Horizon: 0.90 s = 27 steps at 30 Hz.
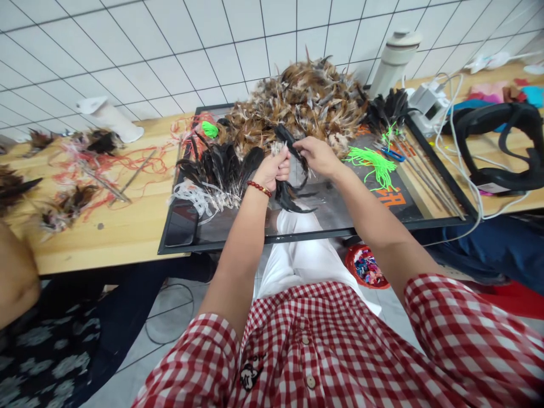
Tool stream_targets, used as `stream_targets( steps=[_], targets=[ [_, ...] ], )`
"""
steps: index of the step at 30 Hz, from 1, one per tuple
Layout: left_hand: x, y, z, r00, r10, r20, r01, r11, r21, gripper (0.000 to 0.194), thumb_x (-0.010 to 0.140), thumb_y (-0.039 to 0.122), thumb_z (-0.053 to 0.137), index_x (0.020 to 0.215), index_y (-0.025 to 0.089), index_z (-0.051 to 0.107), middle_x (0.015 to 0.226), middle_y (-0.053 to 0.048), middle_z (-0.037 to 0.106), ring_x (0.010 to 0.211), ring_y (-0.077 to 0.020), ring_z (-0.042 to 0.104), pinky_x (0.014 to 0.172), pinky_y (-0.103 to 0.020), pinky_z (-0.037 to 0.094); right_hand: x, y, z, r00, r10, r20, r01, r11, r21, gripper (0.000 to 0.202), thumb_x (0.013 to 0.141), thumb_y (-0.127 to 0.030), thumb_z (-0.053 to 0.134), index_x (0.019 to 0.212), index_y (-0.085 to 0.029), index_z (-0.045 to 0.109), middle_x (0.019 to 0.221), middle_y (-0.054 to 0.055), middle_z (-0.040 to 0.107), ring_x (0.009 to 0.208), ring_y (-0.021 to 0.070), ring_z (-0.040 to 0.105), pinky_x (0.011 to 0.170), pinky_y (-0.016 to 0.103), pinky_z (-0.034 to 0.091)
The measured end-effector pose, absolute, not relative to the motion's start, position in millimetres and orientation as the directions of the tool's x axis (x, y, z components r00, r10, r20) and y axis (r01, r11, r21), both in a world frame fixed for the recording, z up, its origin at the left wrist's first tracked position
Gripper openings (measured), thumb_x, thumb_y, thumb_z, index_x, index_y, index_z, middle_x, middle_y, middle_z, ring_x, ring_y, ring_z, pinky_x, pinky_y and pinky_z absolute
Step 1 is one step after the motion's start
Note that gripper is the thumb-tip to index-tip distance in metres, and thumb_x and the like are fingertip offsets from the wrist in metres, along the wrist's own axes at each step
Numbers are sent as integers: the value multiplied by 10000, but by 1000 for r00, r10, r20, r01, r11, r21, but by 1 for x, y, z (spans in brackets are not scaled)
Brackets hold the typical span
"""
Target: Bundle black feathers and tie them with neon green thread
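My left hand (276,168), with a red bead bracelet at the wrist, is closed around a small bunch of feathers. Their pale quill ends stick up above the fist, and dark feather tips (291,198) hang below it. Beside it, my right hand (317,154) pinches a black feather (287,136); its fingertips are partly hidden. Behind both hands rises a large heap of brown feathers (293,96). Left of my left hand, several black feather bunches (221,167) lie in a row with white ties (198,195) at their ends.
A black-framed tray (255,241) holds a phone (182,224), green cords (374,164), blue-handled scissors (393,154) and thin sticks (433,175). A bottle (395,62) stands behind; a black headset (497,147) and white cables lie right. Another person's arm (17,272) is at left.
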<state>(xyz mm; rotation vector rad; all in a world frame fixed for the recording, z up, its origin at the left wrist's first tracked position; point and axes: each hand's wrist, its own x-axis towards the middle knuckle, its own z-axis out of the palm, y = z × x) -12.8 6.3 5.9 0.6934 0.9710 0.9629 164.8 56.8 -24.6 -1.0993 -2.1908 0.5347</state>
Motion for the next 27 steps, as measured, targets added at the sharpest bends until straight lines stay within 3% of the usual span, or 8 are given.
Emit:
stream_targets(
  steps=[3,6,12,19,27],
  targets=[
    [-11,2,4,445,824,-350,-245,488,838,328,877,380,737,757,138,551,485,120,328,332,13,244,359,-104,156,151,49,-20,-456,787,416,191,543,-818,623,1005,-624,365,1415,-215,593,1392,108,656,1265,241,611,1124,450,454],
    [-10,-1,2,539,762,-358,-202,530,824,301,907,341,701,751,127,558,483,110,337,323,8,256,351,-103,164,146,38,-11,-541,734,409,-2,486,-874,778,934,-781,353,1433,-227,575,1482,94,601,1362,239,560,1187,461,416],
    [-10,-2,4,579,695,-426,-204,630,750,321,991,344,553,738,151,511,515,96,333,311,-3,243,338,-97,138,151,27,-4,-610,727,315,86,456,-886,777,916,-786,390,1393,-219,625,1495,74,594,1332,263,571,1163,482,452],
    [-11,0,5,584,644,-495,-193,701,686,397,1040,338,385,687,163,428,528,84,286,311,-19,219,331,-107,110,146,29,-9,-639,679,360,54,507,-861,789,873,-809,454,1390,-240,633,1523,92,566,1439,283,481,1259,523,304],
    [-16,2,3,657,668,-348,-265,637,723,440,1066,335,262,694,165,424,520,82,275,303,-26,196,342,-119,98,139,35,-15,-503,823,263,-154,214,-965,843,889,-842,335,1459,-254,537,1524,79,562,1414,251,523,1225,505,376]
  ],
)
